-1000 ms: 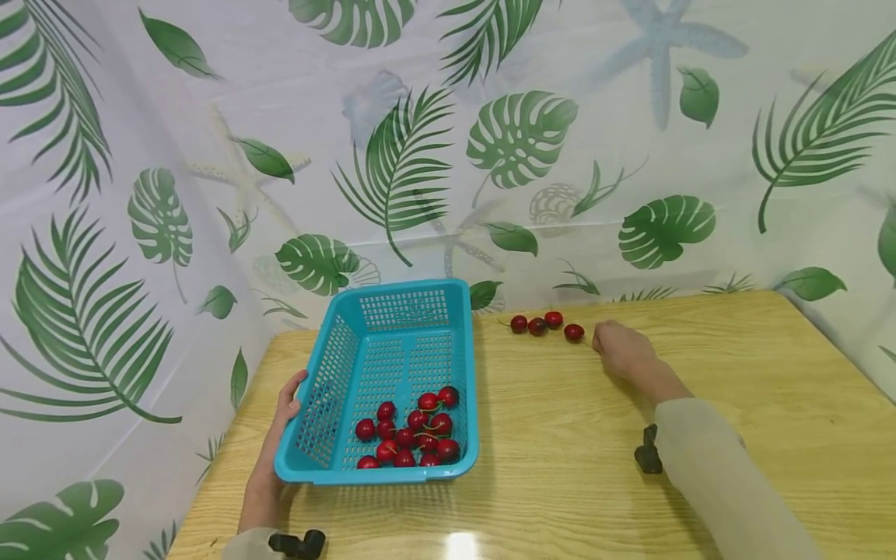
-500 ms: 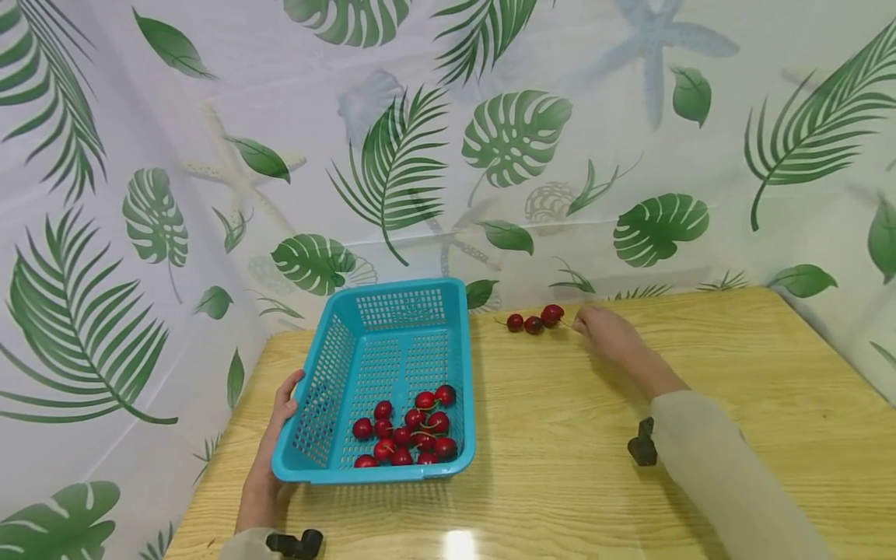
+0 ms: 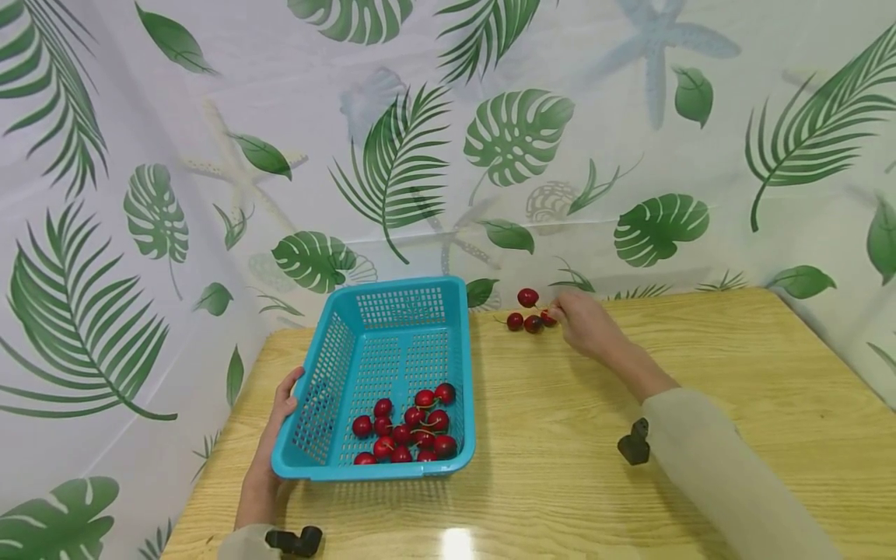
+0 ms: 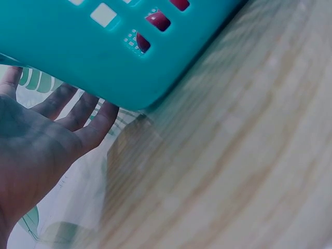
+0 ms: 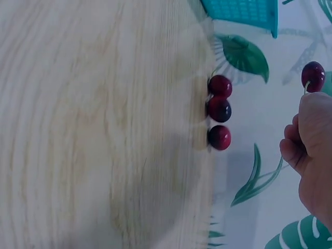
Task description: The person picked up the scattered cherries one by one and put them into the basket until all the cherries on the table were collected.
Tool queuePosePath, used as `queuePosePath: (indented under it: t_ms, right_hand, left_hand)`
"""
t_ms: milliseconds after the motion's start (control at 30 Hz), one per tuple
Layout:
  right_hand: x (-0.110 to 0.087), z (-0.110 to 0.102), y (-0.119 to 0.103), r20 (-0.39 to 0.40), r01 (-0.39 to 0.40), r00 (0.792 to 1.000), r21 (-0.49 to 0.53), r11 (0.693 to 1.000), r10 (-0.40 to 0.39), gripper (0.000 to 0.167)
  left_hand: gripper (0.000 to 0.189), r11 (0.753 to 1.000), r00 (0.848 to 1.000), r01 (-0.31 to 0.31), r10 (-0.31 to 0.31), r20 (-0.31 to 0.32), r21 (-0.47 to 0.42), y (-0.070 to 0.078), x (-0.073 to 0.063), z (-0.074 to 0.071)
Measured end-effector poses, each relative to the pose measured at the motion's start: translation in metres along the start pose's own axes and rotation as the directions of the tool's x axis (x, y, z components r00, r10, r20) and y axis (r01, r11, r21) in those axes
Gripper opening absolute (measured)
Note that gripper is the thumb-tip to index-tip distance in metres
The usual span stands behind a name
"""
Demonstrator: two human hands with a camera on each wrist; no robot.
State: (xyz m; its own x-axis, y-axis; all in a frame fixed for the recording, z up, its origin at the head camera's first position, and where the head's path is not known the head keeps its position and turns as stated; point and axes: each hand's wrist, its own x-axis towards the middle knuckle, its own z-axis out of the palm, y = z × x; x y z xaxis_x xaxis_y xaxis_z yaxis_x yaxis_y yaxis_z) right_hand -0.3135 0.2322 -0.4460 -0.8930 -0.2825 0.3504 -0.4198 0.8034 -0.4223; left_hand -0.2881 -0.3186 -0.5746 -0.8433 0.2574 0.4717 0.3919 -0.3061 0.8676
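Note:
My right hand (image 3: 582,320) pinches a dark red cherry (image 3: 528,297) by its thin stem, holding it up over the table's back edge. Three more cherries (image 5: 219,110) lie in a row just beneath, one partly behind the fingers in the head view. On the left, a blue rectangular plastic basket (image 3: 467,373) with holed walls contains several red cherries (image 3: 414,417) gathered toward its near right corner. My left hand (image 3: 280,408) grips the basket's left rim; in the left wrist view its fingers (image 4: 96,127) reach along the outside of the basket.
A wood-grain table (image 3: 560,467) carries everything. White cloth (image 3: 595,163) printed with green leaves and starfish hangs right behind the table and along the left side. Each wrist wears a black camera mount (image 3: 634,442).
My right hand has moved left along the back edge and lifted one cherry by its stem from the table. The left hand and basket have stayed in place.

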Motion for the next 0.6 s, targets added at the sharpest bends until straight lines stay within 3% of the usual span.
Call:
queuePosePath:
  t_ms: [67, 133, 267, 400, 433, 567, 600]
  right_hand:
    - [0.002, 0.0, -0.007, -0.026, 0.022, 0.999, 0.009, 1.0, -0.021, 0.01]
    - [0.003, 0.001, -0.014, -0.049, 0.046, 0.998, 0.016, 0.999, -0.045, 0.009]
    - [0.004, 0.003, -0.031, -0.075, 0.109, 0.992, 0.032, 0.994, -0.106, 0.008]
    - [0.004, 0.004, -0.049, -0.099, 0.21, 0.974, 0.046, 0.977, -0.205, 0.009]
    - [0.004, 0.005, -0.053, -0.112, 0.25, 0.963, 0.039, 0.968, -0.244, 0.009]
    - [0.003, 0.01, -0.075, -0.109, 0.361, 0.928, 0.015, 0.933, -0.357, 0.007]
    - [0.003, 0.013, -0.08, -0.104, 0.377, 0.922, 0.014, 0.926, -0.374, 0.007]
  left_hand:
    - [0.054, 0.999, 0.999, -0.03, 0.032, 0.042, -0.039, -0.012, 0.001, -0.013]
    - [0.052, 0.993, 0.992, -0.071, 0.081, 0.1, -0.092, -0.03, 0.001, -0.032]
    - [0.055, 0.993, 0.992, -0.067, 0.077, 0.1, -0.101, -0.04, 0.002, -0.042]
    - [0.058, 0.996, 0.997, -0.051, 0.055, 0.057, -0.07, -0.019, 0.003, -0.019]
    - [0.055, 0.997, 0.998, -0.051, 0.053, 0.04, -0.053, -0.009, 0.003, -0.009]
    - [0.043, 0.995, 0.997, 0.053, -0.048, -0.066, 0.08, 0.048, 0.002, 0.05]
    - [0.044, 0.995, 0.998, 0.048, -0.044, -0.054, 0.083, 0.048, 0.001, 0.049]
